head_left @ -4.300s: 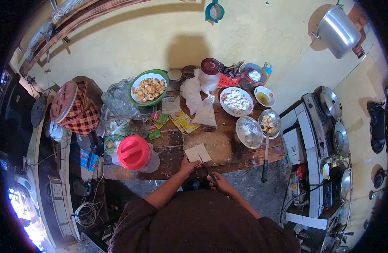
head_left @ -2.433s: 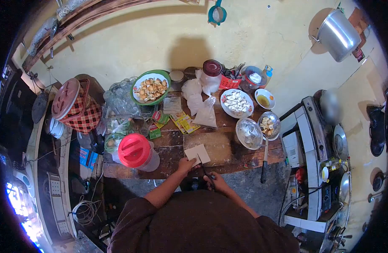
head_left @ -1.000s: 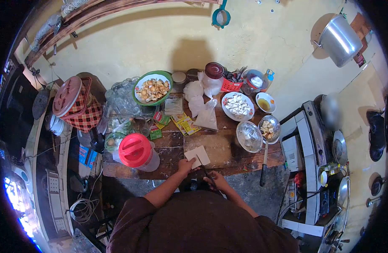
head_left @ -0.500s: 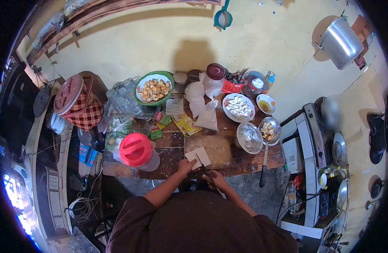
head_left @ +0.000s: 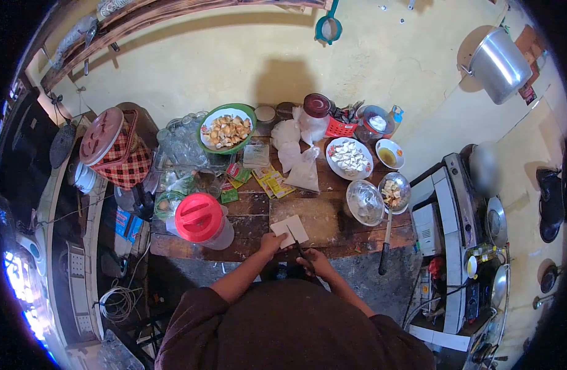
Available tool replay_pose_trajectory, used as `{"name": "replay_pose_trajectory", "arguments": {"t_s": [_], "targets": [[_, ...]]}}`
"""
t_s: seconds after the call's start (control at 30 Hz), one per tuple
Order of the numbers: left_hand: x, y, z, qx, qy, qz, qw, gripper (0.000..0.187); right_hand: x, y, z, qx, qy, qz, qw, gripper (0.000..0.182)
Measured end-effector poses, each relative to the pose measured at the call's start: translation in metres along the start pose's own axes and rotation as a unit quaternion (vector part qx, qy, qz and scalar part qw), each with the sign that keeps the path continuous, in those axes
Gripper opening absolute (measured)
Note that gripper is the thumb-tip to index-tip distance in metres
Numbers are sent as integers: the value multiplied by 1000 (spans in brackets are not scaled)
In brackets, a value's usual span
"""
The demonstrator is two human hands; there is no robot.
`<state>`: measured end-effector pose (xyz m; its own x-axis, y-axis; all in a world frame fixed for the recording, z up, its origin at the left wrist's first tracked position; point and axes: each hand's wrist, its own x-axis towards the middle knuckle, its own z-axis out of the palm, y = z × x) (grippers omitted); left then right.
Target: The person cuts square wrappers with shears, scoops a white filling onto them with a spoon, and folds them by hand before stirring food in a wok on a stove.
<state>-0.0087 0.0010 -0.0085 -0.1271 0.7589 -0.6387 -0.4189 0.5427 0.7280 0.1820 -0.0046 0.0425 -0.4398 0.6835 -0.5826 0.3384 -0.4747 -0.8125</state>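
A pale, square slab of tofu (head_left: 297,226) is at the front of the wooden table. My left hand (head_left: 271,242) grips its near left edge, fingers closed against the side. In my right hand (head_left: 319,264) is a dark-handled knife (head_left: 297,245); its narrow blade lies over the slab, along a dark line in the upper face. Part of the knife's handle is hidden by my fingers. Right of the slab, a plate of white cut pieces (head_left: 350,161) stands farther back, and a clear plastic-covered bowl (head_left: 365,202) is nearer.
A red-lidded pitcher (head_left: 200,219) stands left of my hands. Behind are a green basin of browned pieces (head_left: 251,137), seasoning packets (head_left: 272,183) and a bag of white powder (head_left: 305,172). A long-handled strainer (head_left: 386,243) overhangs the table's front edge; a stove (head_left: 465,197) is at right.
The view has shifted very slightly. Both hands, the slab and the knife keep nearly the same places.
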Motion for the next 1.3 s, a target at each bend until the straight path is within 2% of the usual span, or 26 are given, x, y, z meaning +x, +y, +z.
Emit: {"name": "replay_pose_trajectory", "arguments": {"t_s": [0.1, 0.17, 0.3, 0.37, 0.4, 0.47, 0.5, 0.57, 0.67, 0.77, 1.0, 1.07, 1.3], "targets": [[-4, 3, 2, 31, 16, 25, 999, 22, 2, 3, 1, -3, 7, -17, 1000, 33], [3, -4, -1, -16, 8, -1, 1000, 22, -3, -5, 4, 5, 13, 12, 1000, 34], [-5, 4, 1, 23, 12, 2, 1000, 22, 4, 4, 3, -33, 23, -15, 999, 36], [-5, 3, 0, 38, 1, 19, 999, 23, -2, -6, 3, 14, 15, 43, 999, 39], [-3, 1, -1, 37, 1, 19, 999, 23, 6, 4, 1, 13, 14, 43, 999, 39], [4, -7, -2, -13, 4, 10, 1000, 24, 28, 35, -5, -30, 24, -30, 999, 41], [1, -4, -2, -13, 5, 10, 1000, 24, 24, 30, -4, -31, 24, -30, 999, 41], [-9, 7, -1, 71, -3, 26, 997, 24, 7, -3, 4, 27, 2, 25, 999, 43], [-1, -4, -6, 24, -28, 34, 999, 24, 10, -11, 5, 28, 3, 35, 999, 44], [-2, -2, -4, 62, -5, 32, 998, 24, 20, -5, 4, 15, 1, 30, 999, 44], [-1, -2, -6, 43, -14, 7, 999, 26, 22, -7, 7, 33, -7, 3, 999, 39], [0, -4, -6, 22, -16, 12, 1000, 25, 24, -3, 7, 18, 18, 16, 1000, 36], [7, -10, -8, 22, -30, 10, 999, 31, 19, -10, 6, -16, 17, 8, 1000, 32]]}}
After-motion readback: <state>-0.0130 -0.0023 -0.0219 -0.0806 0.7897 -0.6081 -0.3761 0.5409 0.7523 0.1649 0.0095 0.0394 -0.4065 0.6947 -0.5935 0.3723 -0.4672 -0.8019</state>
